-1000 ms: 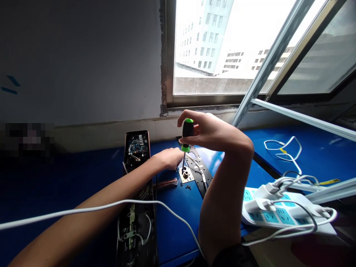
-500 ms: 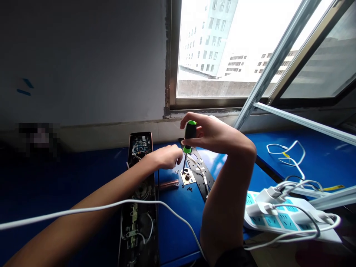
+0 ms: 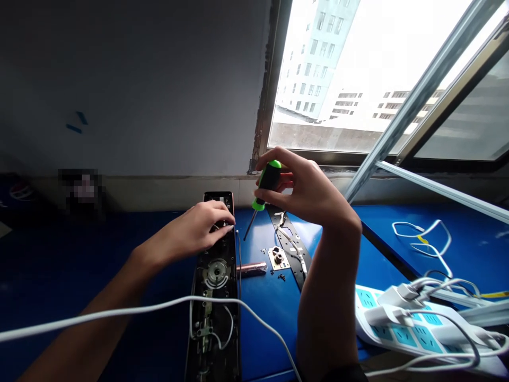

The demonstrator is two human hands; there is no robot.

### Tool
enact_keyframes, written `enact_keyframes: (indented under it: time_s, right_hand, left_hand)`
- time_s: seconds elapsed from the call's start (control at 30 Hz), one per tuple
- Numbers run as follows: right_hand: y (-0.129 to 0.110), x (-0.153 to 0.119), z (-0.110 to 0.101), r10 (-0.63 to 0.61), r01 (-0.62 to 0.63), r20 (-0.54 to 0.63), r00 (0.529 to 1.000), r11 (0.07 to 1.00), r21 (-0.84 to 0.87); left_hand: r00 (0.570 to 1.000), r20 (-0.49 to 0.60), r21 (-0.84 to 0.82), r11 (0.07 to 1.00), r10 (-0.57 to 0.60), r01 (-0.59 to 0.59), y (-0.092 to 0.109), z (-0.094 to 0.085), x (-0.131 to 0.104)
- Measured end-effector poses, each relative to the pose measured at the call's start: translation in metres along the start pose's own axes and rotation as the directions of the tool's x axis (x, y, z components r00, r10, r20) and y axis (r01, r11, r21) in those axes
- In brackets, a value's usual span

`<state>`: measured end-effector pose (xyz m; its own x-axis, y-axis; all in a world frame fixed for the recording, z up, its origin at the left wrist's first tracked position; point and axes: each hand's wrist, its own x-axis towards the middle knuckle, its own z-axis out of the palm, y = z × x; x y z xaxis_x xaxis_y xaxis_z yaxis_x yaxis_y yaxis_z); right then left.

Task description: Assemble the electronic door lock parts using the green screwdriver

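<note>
My right hand (image 3: 292,180) grips a green and black screwdriver (image 3: 269,178), its shaft slanting down to the left above the blue table (image 3: 262,302). My left hand (image 3: 207,223) is over the upper part of a long black device housing (image 3: 218,249), thumb and fingers pinched together near its right edge; whatever they hold is too small to name. A square metal plate with a round hub (image 3: 279,257) lies to the right of the housing, among small dark screws (image 3: 281,277). Beside it is a black perforated panel (image 3: 292,241) with a white cable.
A pinkish cylinder (image 3: 252,269) lies against the housing's right side. One white cable (image 3: 159,304) crosses in front. At the right are a power strip (image 3: 413,323) with plugs, metal bars (image 3: 437,183) and a coiled white cable (image 3: 433,239).
My left hand has moved from beside the metal plate back over the housing. The screwdriver has lifted off the plate and shifted left, tilting more. The camera view has turned slightly left.
</note>
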<state>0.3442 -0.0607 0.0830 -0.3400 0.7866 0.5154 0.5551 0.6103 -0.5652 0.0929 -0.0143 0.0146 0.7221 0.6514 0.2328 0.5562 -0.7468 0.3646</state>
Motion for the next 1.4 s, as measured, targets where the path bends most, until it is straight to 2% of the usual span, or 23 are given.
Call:
enact_keyframes:
  time_s: [0.1, 0.2, 0.3, 0.43, 0.53, 0.9, 1.07, 1.27, 1.33, 1.4]
  right_hand:
    - [-0.007, 0.009, 0.014, -0.078, 0.078, -0.083, 0.994, 0.997, -0.003]
    - [-0.011, 0.016, 0.027, -0.126, 0.125, -0.129, 0.984, 0.992, -0.015]
    - [-0.012, 0.021, 0.037, -0.151, 0.146, -0.116, 0.982, 0.988, -0.048]
    - [-0.009, 0.027, 0.048, -0.187, 0.178, -0.090, 0.978, 0.978, -0.104]
    - [-0.006, 0.031, 0.055, -0.209, 0.199, -0.076, 0.975, 0.972, -0.127]
    - [-0.006, 0.032, 0.057, -0.224, 0.213, -0.071, 0.972, 0.967, -0.140]
    - [-0.004, 0.033, 0.056, -0.223, 0.209, -0.082, 0.971, 0.967, -0.148]
    - [-0.003, 0.035, 0.061, -0.245, 0.204, -0.132, 0.961, 0.943, -0.264]
    - [-0.003, 0.036, 0.064, -0.226, 0.174, -0.171, 0.959, 0.945, -0.277]
    - [-0.003, 0.037, 0.067, -0.216, 0.161, -0.195, 0.957, 0.951, -0.262]
  left_hand:
    - [0.996, -0.081, 0.056, 0.998, -0.024, 0.028, -0.016, -0.003, -0.012]
    - [0.997, -0.074, 0.082, 0.996, -0.034, 0.040, -0.023, -0.004, -0.015]
    - [0.999, -0.040, 0.082, 0.996, -0.033, 0.036, -0.023, -0.004, -0.013]
    - [0.998, -0.055, 0.082, 0.997, -0.002, 0.007, -0.022, -0.003, -0.010]
    - [0.998, -0.049, 0.090, 0.995, -0.028, 0.032, -0.023, -0.004, -0.010]
    - [0.993, 0.054, 0.062, 0.992, -0.109, 0.106, -0.017, -0.009, -0.014]
    - [0.996, 0.028, 0.067, 0.994, -0.090, 0.088, -0.021, -0.002, -0.012]
    - [0.999, -0.002, 0.086, 0.995, -0.039, 0.039, -0.029, 0.001, -0.012]
    - [0.998, -0.024, 0.112, 0.992, -0.056, 0.059, -0.030, -0.001, -0.013]
    - [0.991, -0.032, 0.126, 0.983, -0.128, 0.131, -0.030, -0.002, -0.014]
